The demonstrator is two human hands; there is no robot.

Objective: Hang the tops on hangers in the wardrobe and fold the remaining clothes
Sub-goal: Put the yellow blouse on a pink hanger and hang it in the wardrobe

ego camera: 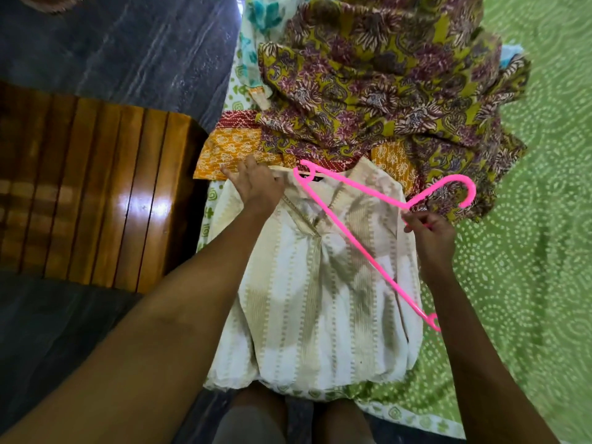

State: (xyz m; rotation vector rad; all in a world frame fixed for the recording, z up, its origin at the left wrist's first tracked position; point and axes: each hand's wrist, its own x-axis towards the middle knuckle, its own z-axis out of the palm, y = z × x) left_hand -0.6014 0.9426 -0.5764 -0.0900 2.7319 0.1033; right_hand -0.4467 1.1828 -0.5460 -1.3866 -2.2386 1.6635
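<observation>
Head view: a cream striped top (320,283) is laid flat, front up, on a bed covered by a green patterned sheet (528,251), its neckline turned away from the person. A pink hanger (358,232) is held over the top by the right hand (431,233), whose grip is pinched round the hanger near the base of its hook. The hook is pointed off to the right, while one hanger arm is angled across to the collar; its tip is seen at the neck opening, beside the label. The left hand (253,182) is rested on the top's left shoulder at the collar. Its fingers are spread over the cloth, but whether they are pressing flat or pinching the edge cannot be told. The collar is probably being steadied so that the hanger arm can be slid into the shoulder. Beyond the top, a heap of olive and maroon printed cloth (384,81) and an orange printed garment (230,152) are piled, presumably awaiting hanging or folding. A wooden slatted piece of furniture (89,187) is seen beside the bed.
</observation>
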